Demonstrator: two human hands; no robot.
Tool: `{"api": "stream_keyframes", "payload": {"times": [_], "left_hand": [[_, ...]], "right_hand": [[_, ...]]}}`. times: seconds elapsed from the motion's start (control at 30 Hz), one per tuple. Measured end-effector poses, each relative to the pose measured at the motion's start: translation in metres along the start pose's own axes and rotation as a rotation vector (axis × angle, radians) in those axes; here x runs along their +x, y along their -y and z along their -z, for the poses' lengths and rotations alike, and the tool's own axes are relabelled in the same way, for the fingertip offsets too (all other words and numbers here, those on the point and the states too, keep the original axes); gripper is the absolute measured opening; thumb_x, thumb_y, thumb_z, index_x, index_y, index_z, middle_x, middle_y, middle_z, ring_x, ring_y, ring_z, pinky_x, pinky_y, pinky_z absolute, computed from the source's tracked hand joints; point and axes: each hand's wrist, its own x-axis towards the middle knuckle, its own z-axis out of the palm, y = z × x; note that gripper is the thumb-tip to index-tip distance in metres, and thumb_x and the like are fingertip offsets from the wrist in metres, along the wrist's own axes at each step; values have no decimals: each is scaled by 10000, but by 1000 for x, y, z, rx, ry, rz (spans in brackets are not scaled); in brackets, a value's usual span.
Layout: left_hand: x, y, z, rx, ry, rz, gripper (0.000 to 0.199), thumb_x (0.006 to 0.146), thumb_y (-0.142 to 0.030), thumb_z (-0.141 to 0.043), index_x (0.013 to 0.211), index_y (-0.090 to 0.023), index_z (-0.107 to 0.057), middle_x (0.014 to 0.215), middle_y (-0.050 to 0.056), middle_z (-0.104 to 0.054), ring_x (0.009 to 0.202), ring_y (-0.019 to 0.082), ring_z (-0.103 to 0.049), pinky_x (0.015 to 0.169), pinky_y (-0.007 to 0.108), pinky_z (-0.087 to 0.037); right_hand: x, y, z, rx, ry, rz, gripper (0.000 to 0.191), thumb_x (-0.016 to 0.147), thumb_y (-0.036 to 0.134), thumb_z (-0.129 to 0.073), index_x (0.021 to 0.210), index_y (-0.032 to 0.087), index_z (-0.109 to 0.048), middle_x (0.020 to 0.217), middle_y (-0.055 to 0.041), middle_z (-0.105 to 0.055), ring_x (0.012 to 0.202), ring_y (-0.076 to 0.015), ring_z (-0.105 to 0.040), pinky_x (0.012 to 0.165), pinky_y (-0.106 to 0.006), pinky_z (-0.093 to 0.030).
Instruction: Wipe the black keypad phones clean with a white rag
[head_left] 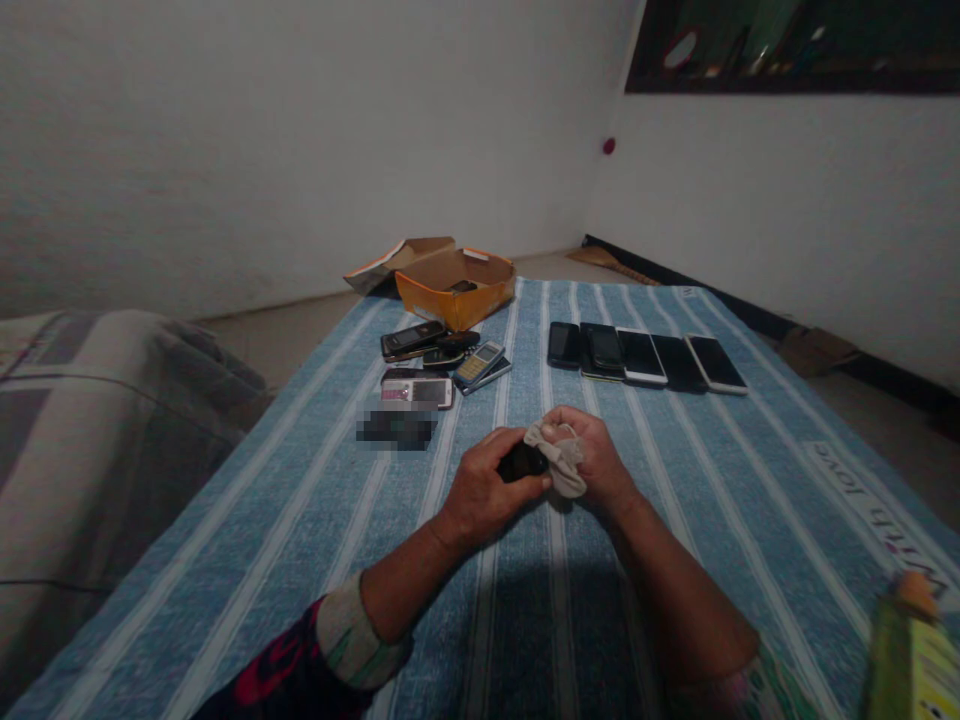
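Note:
My left hand (487, 485) is closed around a small dark phone (523, 461), held above the middle of the striped cloth. Bunched in my right hand (600, 460) is a pale cloth (559, 462), pressed against the phone's right end. Part of the phone is hidden by my fingers and the cloth. Left of my hands lies a loose group of old phones, among them a silver-pink phone (418, 392) and a keypad phone (480, 366). Beyond my right hand, several smartphones lie side by side, including a white-edged one (641, 356).
An open orange cardboard box (457, 295) stands at the far end of the blue striped tablecloth (300, 490), its lid beside it. A bottle with an orange cap (911, 650) is at the near right corner. Something covered in fabric (97, 450) stands on the left.

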Motion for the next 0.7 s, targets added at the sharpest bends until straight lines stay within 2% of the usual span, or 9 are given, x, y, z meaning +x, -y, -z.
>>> {"api": "stream_keyframes", "payload": {"times": [0.13,0.23,0.53,0.7], "left_hand": [[0,0,0,3,10,20,281,669,-167,-708,944,-179,-651,856,5,-638,809,173,-590,761,303,-472],[-2,-2,-2,9,63,15,234,666,-200,-724,886,-175,-645,814,-3,-618,781,168,-577,731,293,-462],[-6,-6,-5,98,129,-66,217,661,-227,-743,821,-169,-609,775,1,-584,728,161,-554,688,286,-449],[-7,-5,-6,118,162,-84,260,682,-244,-733,909,-176,-626,804,8,-601,762,171,-572,715,300,-465]], "right_hand": [[1,4,-4,-406,-57,171,143,799,303,-553,698,202,-554,626,31,-555,606,-130,-509,600,-244,-385],[1,4,-5,-574,-86,206,145,822,282,-508,705,207,-552,612,25,-550,582,-134,-506,598,-253,-364],[1,-2,-7,-934,-221,171,191,876,269,-457,777,204,-607,646,-25,-612,593,-171,-547,603,-272,-330],[4,-4,-9,-1103,-303,71,176,888,250,-472,888,177,-632,659,-52,-630,588,-179,-558,571,-271,-287]]}}
